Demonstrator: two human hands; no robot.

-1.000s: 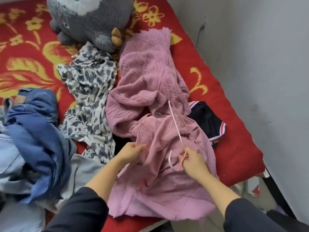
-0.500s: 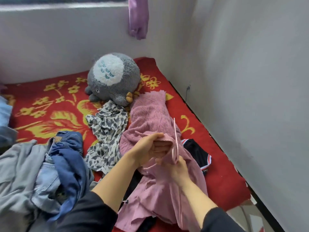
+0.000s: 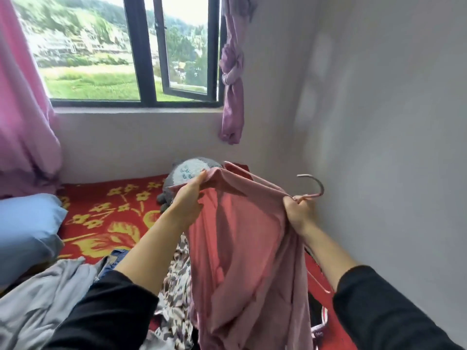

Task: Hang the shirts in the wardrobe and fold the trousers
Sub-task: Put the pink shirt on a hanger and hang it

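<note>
Above the bed (image 3: 101,218), a pink shirt (image 3: 240,236) is held up in the air between both hands, its body hanging down in loose folds toward the clothes below. Left hand (image 3: 188,198): thumb and fingers pinch the shirt's upper edge and lift it in front of a grey plush toy (image 3: 185,170). Right hand (image 3: 299,213): fingers are curled tight round the neck of a pink hanger (image 3: 313,189), with the shirt's top edge gathered at the same fist. The hook curves up and to the right, close to the white wall (image 3: 391,147). A thin pink bar below the right forearm is probably one arm of the hanger, though blur leaves this uncertain. How far the hanger sits inside the shirt is hidden by cloth.

On the bed, a spotted garment (image 3: 177,274) lies under the shirt, a grey garment (image 3: 45,299) lies at lower left, and a bit of blue denim (image 3: 113,256) shows between them. A blue pillow (image 3: 25,228) rests at the left edge. Behind the bed, the window (image 3: 151,59) has a pink curtain (image 3: 22,97) to its left and a knotted curtain (image 3: 232,72) to its right.
</note>
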